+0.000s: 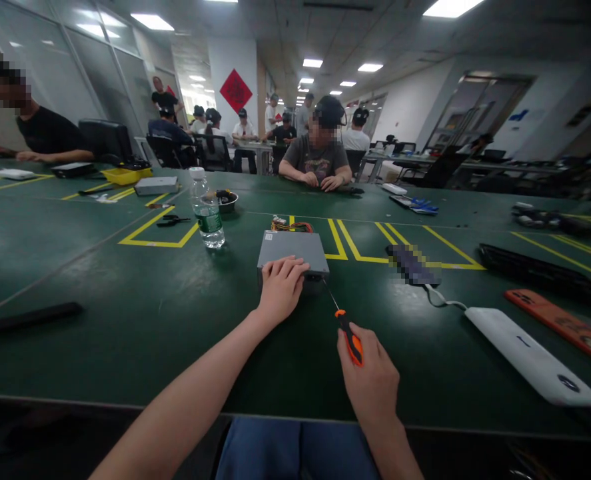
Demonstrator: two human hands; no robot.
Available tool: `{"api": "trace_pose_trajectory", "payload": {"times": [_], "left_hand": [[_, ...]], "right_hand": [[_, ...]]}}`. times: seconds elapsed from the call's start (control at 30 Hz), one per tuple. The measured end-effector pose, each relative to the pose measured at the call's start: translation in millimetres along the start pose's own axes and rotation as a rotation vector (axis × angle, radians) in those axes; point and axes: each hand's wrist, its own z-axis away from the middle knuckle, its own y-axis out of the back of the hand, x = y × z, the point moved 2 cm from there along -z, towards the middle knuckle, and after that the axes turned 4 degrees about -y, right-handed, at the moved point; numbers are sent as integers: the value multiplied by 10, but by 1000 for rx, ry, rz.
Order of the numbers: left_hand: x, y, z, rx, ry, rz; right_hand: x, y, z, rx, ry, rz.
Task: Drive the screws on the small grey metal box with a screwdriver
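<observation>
A grey metal computer power supply [295,245] lies on the green table in front of me, its bundled coloured cables [292,227] at the far side. My left hand [281,283] holds it at the near edge, fingers bent over the top; the thumb is hidden. In my right hand [370,373] is an orange and black screwdriver [349,339], gripped by the handle. Its thin shaft points up and left, and the tip is at the near right corner of the power supply. Whether the tip sits in a screw I cannot tell.
A water bottle [208,217] and a metal bowl [225,200] stand left of the power supply. To the right lie a phone [412,263], a cabled white power bank [530,353] and an orange phone case [560,323]. A person [320,153] sits opposite.
</observation>
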Motion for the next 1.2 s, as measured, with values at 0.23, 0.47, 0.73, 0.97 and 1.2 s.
{"api": "trace_pose_trajectory", "payload": {"times": [0.23,0.47,0.73,0.97,1.2], "left_hand": [[7,24,29,10,-11,10],[26,22,20,8,29,-10],[10,6,12,-5,-1,-32],[-7,-3,13,6,-19,-17],[-13,-26,17,22,-26,-23]], "right_hand": [[-36,-28,-13,-104,-146,7],[-32,-35,9,-103,-98,-20],[-49,-14,-41,-49,-58,-97],[-3,157,-115,6,376,89],[117,187,-335,81,720,157]]}}
